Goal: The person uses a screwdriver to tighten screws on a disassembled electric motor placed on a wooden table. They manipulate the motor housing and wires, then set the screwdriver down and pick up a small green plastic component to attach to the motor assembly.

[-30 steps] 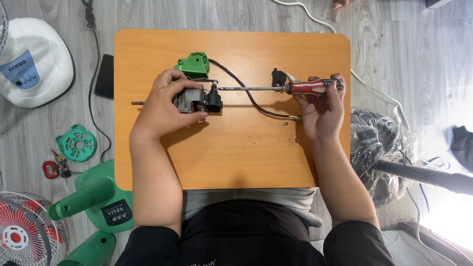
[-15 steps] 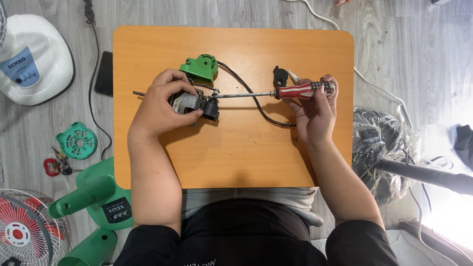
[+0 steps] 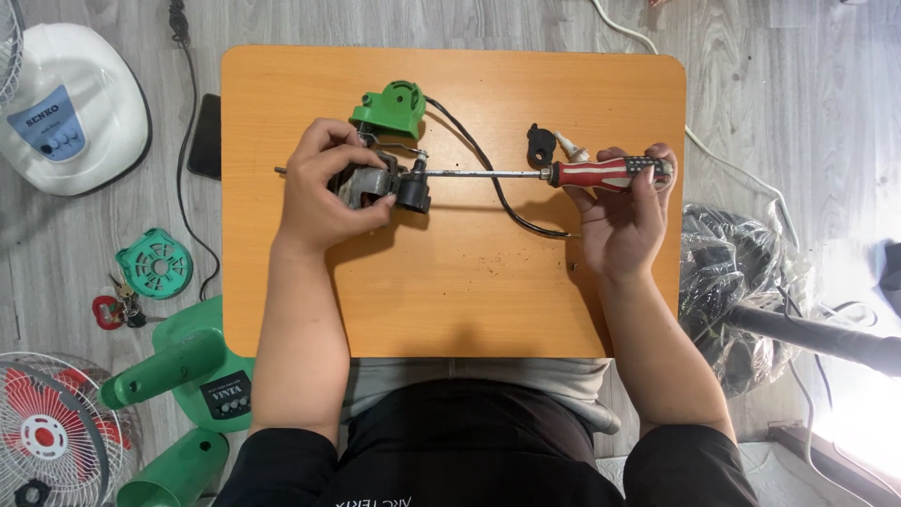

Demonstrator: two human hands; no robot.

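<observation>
- Head view: left hand [image 3: 324,192] clamped around a small grey fan motor [image 3: 368,185], fingers curled over its top, thumb pressed against its near side.
- Right hand [image 3: 624,211] closed on the red-and-black handle of a long screwdriver [image 3: 601,173], shaft lying level across the tabletop [image 3: 450,300] with its tip at the motor's black end piece.
- Motor resting left of centre, toward the far edge, thin steel shaft poking out past the left hand.
- Compared with half a second ago: screwdriver now level rather than slanted, right hand shifted slightly toward the right edge, motor held in much the same spot.
- Green plastic cover [image 3: 391,106] just beyond the motor, near the far edge; black cable [image 3: 488,178] curving from it under the screwdriver shaft.
- Small black knob [image 3: 540,144] and a pale plug piece just beyond the screwdriver handle.
- Off the left edge, on the floor: white fan base [image 3: 66,108] bearing a blue rectangular label with buttons, green round grille part [image 3: 155,265], green fan body [image 3: 188,366] with a dark rectangular label, red-bladed fan guard [image 3: 47,432].
- Off the right edge: bundle of black plastic wrap [image 3: 741,272].
</observation>
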